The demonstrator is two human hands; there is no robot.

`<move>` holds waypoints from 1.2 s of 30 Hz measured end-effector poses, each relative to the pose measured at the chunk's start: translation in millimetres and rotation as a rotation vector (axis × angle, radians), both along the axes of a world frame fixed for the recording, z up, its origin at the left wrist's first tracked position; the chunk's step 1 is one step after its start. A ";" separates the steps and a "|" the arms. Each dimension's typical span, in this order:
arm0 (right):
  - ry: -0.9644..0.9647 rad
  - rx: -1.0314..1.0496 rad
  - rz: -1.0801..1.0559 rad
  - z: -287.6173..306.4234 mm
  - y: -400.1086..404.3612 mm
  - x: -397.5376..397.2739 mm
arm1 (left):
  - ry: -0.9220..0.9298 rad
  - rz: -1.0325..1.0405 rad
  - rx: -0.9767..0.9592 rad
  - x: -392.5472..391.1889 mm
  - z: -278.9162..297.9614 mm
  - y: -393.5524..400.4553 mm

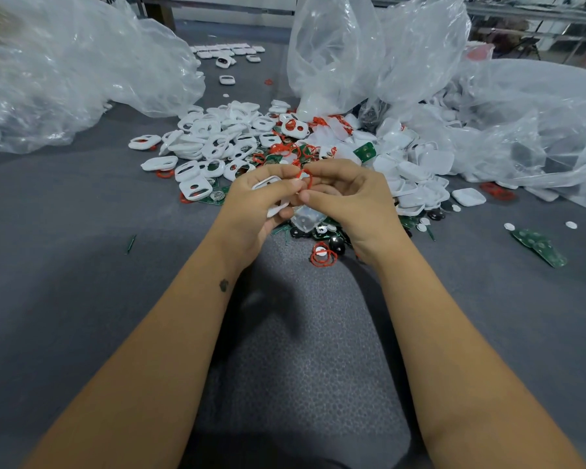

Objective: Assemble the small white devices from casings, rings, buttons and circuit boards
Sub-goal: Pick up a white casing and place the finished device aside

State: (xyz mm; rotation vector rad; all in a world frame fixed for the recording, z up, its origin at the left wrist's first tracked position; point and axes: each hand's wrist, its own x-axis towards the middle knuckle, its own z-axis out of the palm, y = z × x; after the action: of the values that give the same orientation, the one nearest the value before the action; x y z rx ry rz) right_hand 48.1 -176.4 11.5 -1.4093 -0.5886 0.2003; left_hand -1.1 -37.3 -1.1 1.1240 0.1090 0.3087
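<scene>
My left hand [259,204] grips a white casing [268,183] by its edges, just above the grey table. My right hand [349,198] pinches a thin red ring [304,175] at the casing's upper right corner; both hands meet there. Behind them lies a heap of white casings with cut-outs [214,140], closed white casing halves [420,164], loose red rings [285,150] and green circuit boards [364,151]. Under my hands lie black round buttons [336,244], a clear part [306,220] and a small bunch of red rings [322,255].
Large crumpled clear plastic bags stand at the left [65,72], centre back [335,55] and right [538,130]. Finished white devices [227,54] lie in rows at the far back. A green board [540,247] and white discs [508,226] lie at the right.
</scene>
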 end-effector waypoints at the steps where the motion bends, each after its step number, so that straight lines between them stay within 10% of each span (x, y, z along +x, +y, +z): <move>1: -0.001 -0.011 -0.005 -0.2 0.2 0.1 | 0.008 0.004 0.006 0.6 -0.3 -0.3; 16: -0.078 -0.039 -0.193 -1.4 1.1 2.5 | 0.083 0.093 -0.118 1.9 3.8 4.6; 27: -0.661 -0.384 -0.299 -12.1 8.4 -2.0 | 0.102 0.106 0.270 -2.2 -2.4 -2.0; 36: -0.674 -0.370 -0.305 -11.5 5.3 1.4 | 0.095 -0.007 0.080 -3.1 2.8 -1.8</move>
State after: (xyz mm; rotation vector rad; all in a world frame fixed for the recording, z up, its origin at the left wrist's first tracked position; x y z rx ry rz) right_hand 49.5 -171.0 0.0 -1.9154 -0.9020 -0.4519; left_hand -4.2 -39.1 1.7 1.2184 0.1783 0.2551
